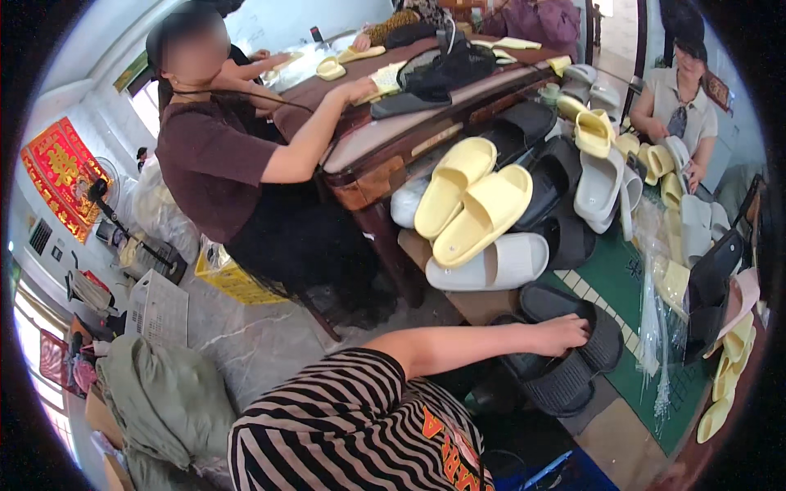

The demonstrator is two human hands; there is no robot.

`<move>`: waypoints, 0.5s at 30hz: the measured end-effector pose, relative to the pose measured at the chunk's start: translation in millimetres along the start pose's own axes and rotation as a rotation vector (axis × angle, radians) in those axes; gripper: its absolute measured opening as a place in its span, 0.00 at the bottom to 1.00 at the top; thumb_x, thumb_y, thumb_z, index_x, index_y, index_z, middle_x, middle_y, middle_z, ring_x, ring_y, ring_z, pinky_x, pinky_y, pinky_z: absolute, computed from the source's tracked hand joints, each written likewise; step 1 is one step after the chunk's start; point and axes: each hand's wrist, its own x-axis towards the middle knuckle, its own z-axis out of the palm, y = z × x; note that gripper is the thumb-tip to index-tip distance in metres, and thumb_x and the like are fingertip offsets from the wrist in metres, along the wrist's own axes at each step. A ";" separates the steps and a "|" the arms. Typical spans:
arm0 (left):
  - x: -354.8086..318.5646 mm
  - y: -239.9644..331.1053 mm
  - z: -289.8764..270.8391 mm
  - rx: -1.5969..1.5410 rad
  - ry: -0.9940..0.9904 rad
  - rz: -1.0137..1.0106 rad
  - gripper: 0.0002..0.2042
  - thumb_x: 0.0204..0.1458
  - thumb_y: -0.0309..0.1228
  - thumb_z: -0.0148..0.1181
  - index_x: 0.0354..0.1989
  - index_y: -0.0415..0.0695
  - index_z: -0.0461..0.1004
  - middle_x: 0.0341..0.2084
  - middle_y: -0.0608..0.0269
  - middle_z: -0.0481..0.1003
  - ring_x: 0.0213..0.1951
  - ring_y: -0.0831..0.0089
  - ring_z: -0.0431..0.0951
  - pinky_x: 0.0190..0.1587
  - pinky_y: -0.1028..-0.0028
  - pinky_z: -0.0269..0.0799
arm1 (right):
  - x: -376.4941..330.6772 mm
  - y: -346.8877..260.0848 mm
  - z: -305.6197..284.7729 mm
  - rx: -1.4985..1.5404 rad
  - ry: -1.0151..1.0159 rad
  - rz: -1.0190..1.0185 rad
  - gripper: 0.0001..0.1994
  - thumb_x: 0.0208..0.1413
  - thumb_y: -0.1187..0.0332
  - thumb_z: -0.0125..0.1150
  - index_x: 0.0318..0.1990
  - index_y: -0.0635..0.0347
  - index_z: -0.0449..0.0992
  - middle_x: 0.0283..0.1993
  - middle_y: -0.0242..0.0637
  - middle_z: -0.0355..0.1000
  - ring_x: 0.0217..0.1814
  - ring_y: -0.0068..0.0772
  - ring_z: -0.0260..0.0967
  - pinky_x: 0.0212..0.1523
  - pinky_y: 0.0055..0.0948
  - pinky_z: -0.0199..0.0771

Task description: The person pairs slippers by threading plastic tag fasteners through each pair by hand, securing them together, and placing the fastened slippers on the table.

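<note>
My left hand [563, 334] reaches out from a striped sleeve to a pair of black slippers [573, 385] at the near edge of the green table mat [614, 282]. Its fingers curl over the strap of the upper black slipper [602, 344] and grip it. Just beyond lie a grey slipper [495, 266] and two pale yellow slippers [471, 200], stacked at a slant. My right hand is out of view.
A person in a brown shirt [217, 164] sits at a dark wooden table [385, 143] to the left. Another person [679, 106] sits at the far right behind more yellow, grey and black slippers. Clear plastic bags [655, 327] lie on the mat. A yellow crate [233, 280] and a white basket [160, 311] stand on the floor.
</note>
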 end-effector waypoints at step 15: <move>-49.0 118.9 -80.6 -0.399 0.241 -0.076 0.11 0.48 0.30 0.60 0.36 0.38 0.69 0.32 0.57 0.69 0.40 0.59 0.69 0.45 0.66 0.66 | -133.7 29.6 143.7 0.013 -0.850 0.541 0.35 0.60 0.45 0.40 0.69 0.56 0.48 0.19 0.25 0.61 0.21 0.15 0.52 0.20 0.18 0.50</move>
